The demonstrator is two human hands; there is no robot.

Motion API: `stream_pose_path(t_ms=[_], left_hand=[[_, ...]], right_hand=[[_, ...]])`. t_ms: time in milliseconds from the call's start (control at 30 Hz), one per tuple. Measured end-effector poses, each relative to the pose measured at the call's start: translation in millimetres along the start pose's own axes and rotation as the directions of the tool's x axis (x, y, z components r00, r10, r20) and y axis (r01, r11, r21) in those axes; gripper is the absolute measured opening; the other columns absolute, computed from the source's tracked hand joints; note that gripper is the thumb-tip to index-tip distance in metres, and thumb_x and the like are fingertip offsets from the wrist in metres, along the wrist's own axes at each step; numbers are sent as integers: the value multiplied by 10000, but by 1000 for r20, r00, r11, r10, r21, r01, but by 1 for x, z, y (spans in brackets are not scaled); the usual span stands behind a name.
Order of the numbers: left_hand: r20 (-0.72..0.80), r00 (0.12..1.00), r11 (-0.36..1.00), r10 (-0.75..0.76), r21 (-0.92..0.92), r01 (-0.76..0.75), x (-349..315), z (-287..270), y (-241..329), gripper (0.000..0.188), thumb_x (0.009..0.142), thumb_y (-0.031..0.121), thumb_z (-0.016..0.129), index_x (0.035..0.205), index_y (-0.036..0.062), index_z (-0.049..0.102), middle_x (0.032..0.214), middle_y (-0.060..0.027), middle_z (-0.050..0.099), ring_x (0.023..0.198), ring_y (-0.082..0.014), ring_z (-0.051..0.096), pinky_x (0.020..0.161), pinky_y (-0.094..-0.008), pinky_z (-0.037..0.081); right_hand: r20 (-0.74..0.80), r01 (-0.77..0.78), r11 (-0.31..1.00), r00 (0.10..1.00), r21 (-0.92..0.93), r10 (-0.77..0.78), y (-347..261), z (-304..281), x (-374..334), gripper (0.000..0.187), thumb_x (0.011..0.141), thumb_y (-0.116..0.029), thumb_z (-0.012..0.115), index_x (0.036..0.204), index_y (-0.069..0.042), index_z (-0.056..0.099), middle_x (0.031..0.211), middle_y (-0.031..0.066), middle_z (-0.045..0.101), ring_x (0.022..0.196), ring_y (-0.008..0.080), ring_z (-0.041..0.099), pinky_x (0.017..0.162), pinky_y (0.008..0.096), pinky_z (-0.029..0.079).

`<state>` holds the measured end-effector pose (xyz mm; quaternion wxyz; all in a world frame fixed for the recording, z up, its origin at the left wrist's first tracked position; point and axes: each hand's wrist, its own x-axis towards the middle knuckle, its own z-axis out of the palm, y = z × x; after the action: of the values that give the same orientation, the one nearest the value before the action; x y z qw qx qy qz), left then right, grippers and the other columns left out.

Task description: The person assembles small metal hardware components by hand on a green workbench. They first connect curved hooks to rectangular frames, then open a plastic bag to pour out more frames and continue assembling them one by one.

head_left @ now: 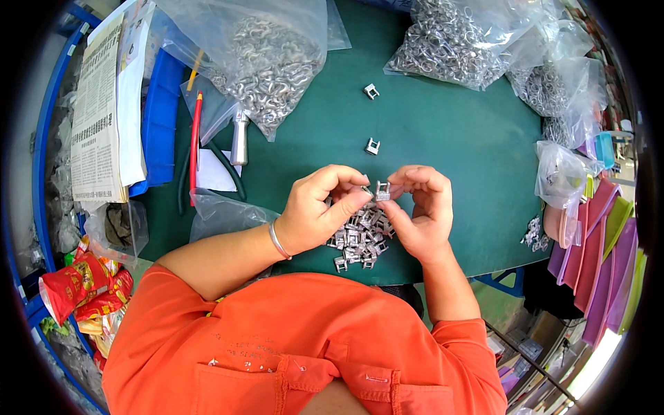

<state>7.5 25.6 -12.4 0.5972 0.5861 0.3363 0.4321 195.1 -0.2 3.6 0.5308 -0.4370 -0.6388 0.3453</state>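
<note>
Over the near part of the green tabletop, my right hand [423,207] pinches a small silver metal buckle-like part [383,191] between thumb and fingers. Close by on its left, my left hand [324,206] has thumb and forefinger pinched on a small metal piece [366,189], mostly hidden by the fingertips. Beneath both hands lies a heap of similar silver parts [356,238]. Two more stand apart farther up the table, one small metal part [372,146] and, beyond it, another metal part [371,91].
A clear bag of metal hooks [266,66] lies at the far left, with another bag of metal rings [453,41] far right. Left are a red pencil [196,138], dark-handled pliers [228,169], a metal-handled tool [239,138] and a blue bin [159,117]. Coloured strips [602,256] hang right.
</note>
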Motion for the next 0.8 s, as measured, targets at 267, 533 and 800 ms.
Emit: stream_pose_path(t_ms=[267,533,800], left_hand=[[112,975,889,-189,-402,219,2,-1,1,148,969,114,551,1009,-20,599,825,-53,652,703,-86,629,644,-223,526],[91,984,852,-156,-491,181,3,0,0,247,859,-17,666,1080,-9,557,913,-51,626,816,-101,614,746,-243,525],[47,997,989,54,-143,-46,0,2,-8,455,803,-122,636,1200,27,471,956,-49,563,878,-113,557,809,-263,472]], right_hand=[[78,129,984,990,-126,-120,-9,6,4,435,715,136,678,1101,-23,555,971,126,611,780,190,591,634,275,495],[126,137,989,984,-59,-129,-9,2,7,336,738,59,684,1052,17,572,953,158,627,833,248,613,712,324,510],[84,-89,837,984,-540,158,11,0,41,180,810,-3,655,988,-12,630,1034,152,579,896,312,598,781,353,496]])
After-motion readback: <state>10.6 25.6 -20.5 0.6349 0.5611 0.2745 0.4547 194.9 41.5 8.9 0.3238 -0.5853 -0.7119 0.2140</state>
